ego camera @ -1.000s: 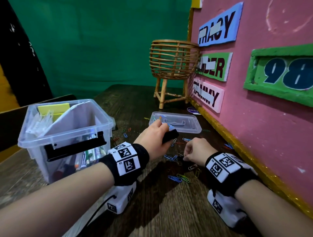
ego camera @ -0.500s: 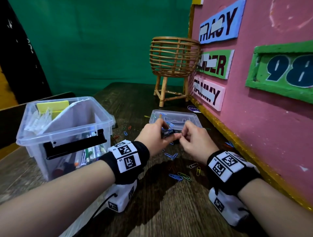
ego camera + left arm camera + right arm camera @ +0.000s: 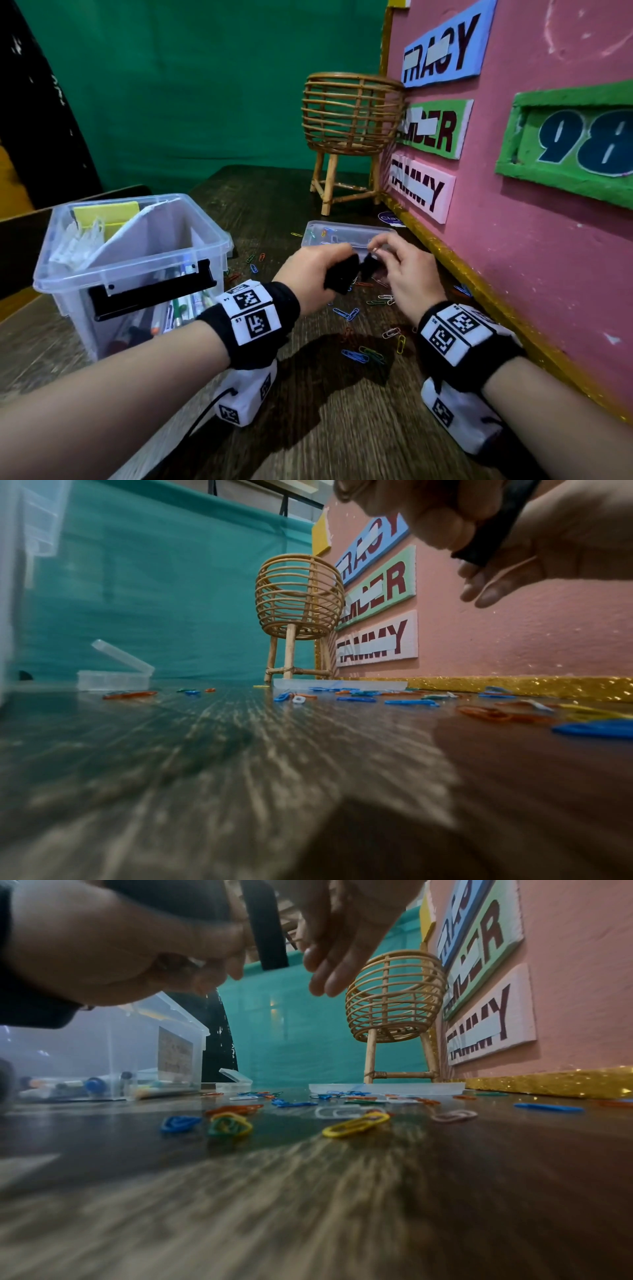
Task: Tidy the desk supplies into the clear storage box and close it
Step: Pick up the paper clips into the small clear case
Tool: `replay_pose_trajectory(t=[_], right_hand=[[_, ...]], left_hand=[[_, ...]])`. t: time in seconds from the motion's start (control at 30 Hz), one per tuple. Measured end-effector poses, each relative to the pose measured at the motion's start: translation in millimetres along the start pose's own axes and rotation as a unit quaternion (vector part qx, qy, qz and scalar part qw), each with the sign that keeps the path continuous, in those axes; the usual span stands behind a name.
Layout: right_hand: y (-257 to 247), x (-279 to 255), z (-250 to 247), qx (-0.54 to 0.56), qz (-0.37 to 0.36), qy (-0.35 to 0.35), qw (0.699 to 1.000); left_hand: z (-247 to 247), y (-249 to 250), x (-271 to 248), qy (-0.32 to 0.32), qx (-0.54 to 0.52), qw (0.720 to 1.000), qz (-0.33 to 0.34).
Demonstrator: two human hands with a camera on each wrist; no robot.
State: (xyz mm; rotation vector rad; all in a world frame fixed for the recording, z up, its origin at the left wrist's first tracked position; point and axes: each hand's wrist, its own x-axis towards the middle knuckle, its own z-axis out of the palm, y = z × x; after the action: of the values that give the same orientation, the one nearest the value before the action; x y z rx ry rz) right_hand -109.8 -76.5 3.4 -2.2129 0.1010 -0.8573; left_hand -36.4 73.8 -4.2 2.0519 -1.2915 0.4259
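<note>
- Left hand [image 3: 310, 274] is clenched round a black flat object [image 3: 342, 278], likely a magnet bar or a clip holder; can't tell which. It sits above the worktop [image 3: 325, 428], in front of the clear lid [image 3: 346, 236].
- Right hand [image 3: 409, 274] pinches something small and pale at the fingertips [image 3: 375, 249], probably a paper clip; its other fingers hang loose. A second black piece [image 3: 368, 269] sits between the two hands; which hand has it isn't clear.
- Clear storage box [image 3: 137, 260] stands open to the left, well apart from both hands, with markers and yellow notes inside.
- Risk: loose paper clips [image 3: 354, 354] are scattered all over the worktop, some near the pink wall's gold trim [image 3: 445, 260]. They're small and slippery, so a pinched one could easily drop.
- Risk: some clips lie on or against the lid; lifting it carelessly would scatter them further.
- Risk: the small clear case [image 3: 114, 673] sits open behind the box and is easy to forget before closing.
- Versus a second ago: right hand was down at the worktop picking at clips; now it's raised up beside the left hand, fingertips meeting at the black object. Left hand has lifted slightly. Box and lid haven't moved.
</note>
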Motion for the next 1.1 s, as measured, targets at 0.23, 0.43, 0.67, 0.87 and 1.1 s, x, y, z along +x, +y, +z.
replay_pose_trajectory(t=[0.23,0.43,0.67,0.87,1.1], right_hand=[[6.2,3.8,-0.2,0.004,0.018,-0.018,1.0],[-1.4,-1.5,0.8,0.029,0.002,-0.136,0.99],[-2.3,-2.9,0.4,0.0,0.049,-0.247,0.968],[-4.3,-5.0,1.5,-0.03,0.027,-0.236,0.971],[-2.7,-3.2,2.4,-0.081,0.057,-0.125,0.987]], left_hand=[[5.0,6.2,-2.7,-0.089,0.012,0.995,0.034],[1.9,10.9,2.8,-0.043,0.007,0.998,-0.048],[-0.6,11.9,1.2,-0.09,0.021,0.994,-0.059],[1.0,11.6,1.4,-0.086,0.052,0.981,-0.165],[4.6,8.5,1.8,-0.098,0.042,0.971,-0.213]])
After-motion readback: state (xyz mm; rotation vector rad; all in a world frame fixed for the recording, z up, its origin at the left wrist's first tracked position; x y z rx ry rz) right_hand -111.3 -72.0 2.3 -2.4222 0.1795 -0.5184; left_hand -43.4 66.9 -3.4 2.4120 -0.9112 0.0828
